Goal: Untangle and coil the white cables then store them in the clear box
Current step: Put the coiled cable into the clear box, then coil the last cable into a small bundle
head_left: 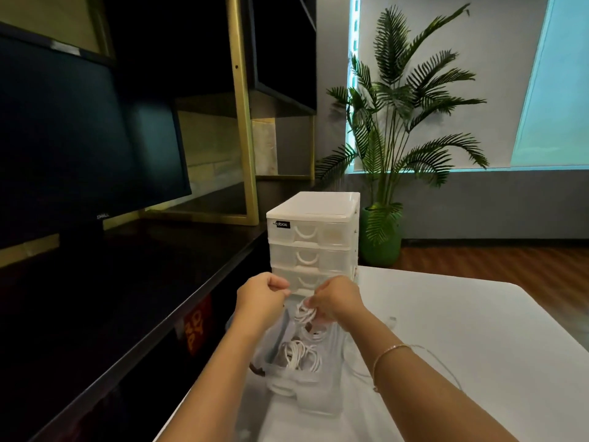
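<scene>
We keep the right hand [334, 303] pinching the coil [304, 314] tight while the left hand [264, 293] pinches its loose end, above the clear box [318, 393].

A dark monitor [79, 148] stands at nine o'clock on a black desk [134, 301]. A palm [404, 106] in a green pot [381, 247] stands at one o'clock. A white bench [478, 346] fills five o'clock.

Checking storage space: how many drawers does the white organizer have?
3 show: top drawer, middle drawer, bottom drawer partly behind the hands. A lower one may be hidden.
</scene>
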Motion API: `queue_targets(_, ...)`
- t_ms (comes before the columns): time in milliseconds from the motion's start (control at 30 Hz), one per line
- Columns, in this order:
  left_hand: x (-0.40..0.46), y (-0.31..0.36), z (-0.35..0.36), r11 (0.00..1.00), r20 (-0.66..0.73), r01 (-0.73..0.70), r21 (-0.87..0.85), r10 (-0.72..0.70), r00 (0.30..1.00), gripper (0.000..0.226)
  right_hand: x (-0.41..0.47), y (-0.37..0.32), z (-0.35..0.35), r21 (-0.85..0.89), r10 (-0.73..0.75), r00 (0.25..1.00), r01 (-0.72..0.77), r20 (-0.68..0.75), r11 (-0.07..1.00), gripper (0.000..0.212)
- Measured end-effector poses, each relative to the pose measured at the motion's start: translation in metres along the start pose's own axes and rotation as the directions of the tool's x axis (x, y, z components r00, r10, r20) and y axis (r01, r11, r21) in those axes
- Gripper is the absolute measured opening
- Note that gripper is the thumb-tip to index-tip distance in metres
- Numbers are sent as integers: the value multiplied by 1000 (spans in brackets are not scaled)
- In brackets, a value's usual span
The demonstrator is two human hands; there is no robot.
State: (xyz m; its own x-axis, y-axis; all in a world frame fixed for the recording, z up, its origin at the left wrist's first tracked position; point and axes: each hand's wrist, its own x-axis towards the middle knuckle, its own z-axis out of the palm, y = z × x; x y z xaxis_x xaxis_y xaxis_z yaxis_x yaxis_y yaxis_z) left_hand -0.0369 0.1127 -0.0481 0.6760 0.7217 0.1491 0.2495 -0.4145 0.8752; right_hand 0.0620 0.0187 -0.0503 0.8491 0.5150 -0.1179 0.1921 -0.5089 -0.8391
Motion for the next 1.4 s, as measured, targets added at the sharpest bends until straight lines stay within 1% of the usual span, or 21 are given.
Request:
queue_targets(133,2,-8,2,1000,11,-7,26,7,1000,6,12,0,16,-98,92,994,-87,52,991,26)
queue_targets(233,2,-12,4,999,7,-7,44,7,1000,3,19,2,24,-240,81,997,-74,19,968,28)
queue_targets(333,3,-14,6,999,-4,1,43,-1,1000,4,23,4,29,-337,60,998,-61,-13,939,30)
queue_targets(400,3,-15,7,999,-1,-1,44,1,1000,4,21,1,29,-479,26,1000,-26,-8,877,26)
queue_targets(467,3,-14,9,999,8,-7,40,7,1000,4,20,-2,28,-606,-39,999,34,6,795,30)
queue_targets(500,3,-14,11,999,16,-9,38,8,1000,6,19,-3,27,-634,-50,999,51,20,771,33)
queue_targets(600,2,-10,16,999,35,-11,31,10,999,10,16,-3,23,-639,-72,996,90,55,764,33)
queue_targets(633,3,-8,18,1000,42,-8,27,7,999,9,14,-3,19,-604,-96,994,106,49,790,34)
queue_targets(667,3,-6,20,1000,54,-7,19,6,999,8,11,-2,14,-535,-121,992,120,33,836,34)
queue_targets(733,0,1,24,1000,82,-13,5,13,997,4,4,-2,-2,-328,-150,988,133,-26,935,30)
queue_targets(767,-1,4,27,1000,89,-22,2,22,996,6,-1,-3,-13,-237,-147,988,132,-45,962,25)
queue_targets(833,-5,13,34,999,93,-47,-4,47,995,11,-10,0,-36,-147,-131,990,122,-54,982,17)
queue_targets(867,-7,18,37,998,94,-60,-6,60,994,9,-13,2,-46,-149,-123,991,115,-46,982,15)
queue_targets(933,-15,31,47,997,111,-76,-5,76,991,4,-25,14,-68,-259,-95,995,96,15,961,20)
queue_targets(1000,-21,39,54,995,123,-95,2,94,988,5,-38,30,-77,-386,-31,981,105,193,917,33)
queue_targets(1033,-24,43,59,995,127,-100,-3,100,987,5,-45,39,-80,-448,0,957,135,289,884,38)
queue_targets(1067,-29,46,65,995,135,-104,-3,104,985,3,-54,49,-82,-511,18,936,176,352,841,40)
queue_targets(1100,-32,49,71,994,146,-111,8,109,983,5,-60,58,-83,-559,12,926,218,378,800,38)
queue_targets(1133,-36,51,78,992,160,-121,25,116,980,9,-65,68,-86,-579,-15,929,243,370,778,33)
queue_targets(1233,-42,55,104,981,217,-149,121,120,969,14,-75,91,-102,-556,-91,951,249,296,793,20)
queue_targets(1400,-45,56,146,902,380,-261,344,121,917,36,-85,119,-136,-562,-88,964,220,252,797,25)
